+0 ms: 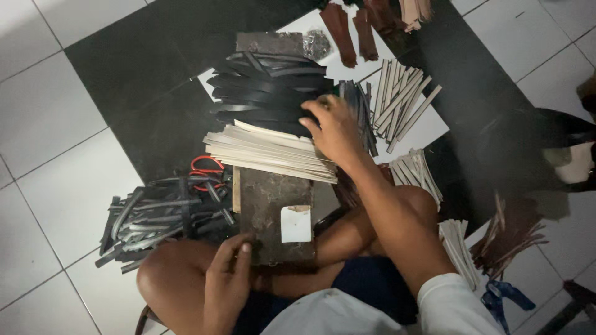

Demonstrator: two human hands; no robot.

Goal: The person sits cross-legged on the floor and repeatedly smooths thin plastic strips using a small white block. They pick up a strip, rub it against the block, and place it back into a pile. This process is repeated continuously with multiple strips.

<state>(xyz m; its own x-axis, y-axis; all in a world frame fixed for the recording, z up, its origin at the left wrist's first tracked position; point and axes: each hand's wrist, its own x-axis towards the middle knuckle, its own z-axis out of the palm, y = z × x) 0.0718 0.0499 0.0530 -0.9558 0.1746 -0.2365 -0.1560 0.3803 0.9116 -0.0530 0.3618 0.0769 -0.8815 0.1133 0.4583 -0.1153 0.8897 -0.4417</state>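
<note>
My right hand (pixel 333 127) reaches forward and rests on the edge of a pile of black leather strips (pixel 267 87), its fingers curled on one strip. Just below that hand lies a stack of cream-coloured strips (pixel 261 152) on a dark wooden board (pixel 267 205). My left hand (pixel 228 279) sits near my knee at the board's near corner, fingers bent, touching the board's edge; nothing is visibly held in it. A small white card (pixel 295 224) lies on the board.
A heap of grey-black strips (pixel 155 220) lies on the floor at left, with red-handled scissors (pixel 205 170) beside it. More cream strips (pixel 400 99) fan out at right, others (pixel 417 174) near my leg. Brown leather pieces (pixel 357 28) lie at the far edge. Blue-handled tool (pixel 503 294) at lower right.
</note>
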